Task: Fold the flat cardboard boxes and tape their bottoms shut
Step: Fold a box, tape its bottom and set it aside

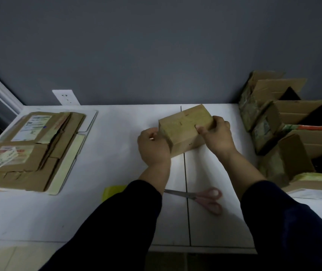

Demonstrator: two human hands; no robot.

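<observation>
A small folded box (183,127) sits near the middle of a white table (117,133), over the dark seam that runs across the tabletop, with its closed side facing up. The person holds it between both hands. The right hand (217,134) clasps the box's right end: the thumb lies flat on the top face and the fingers wrap over the far edge. The left hand (152,146) is curled against the box's left side and grips it there, with the back of the hand toward the camera and the fingertips hidden behind the cardboard. Both forearms come out of dark sleeves (128,216).

Nearer the person, between the two arms, a pair of pink-handled scissors (201,196) lies on the table, blades pointing left. A yellow piece (113,190) shows just beside the left sleeve, partly covered by it.

On the left of the table lies a stack of flat cardboard (29,147), some pieces bearing labels. On the right stand several opened boxes (293,122), flaps up. A white wall socket (66,97) sits on the grey wall behind the table.
</observation>
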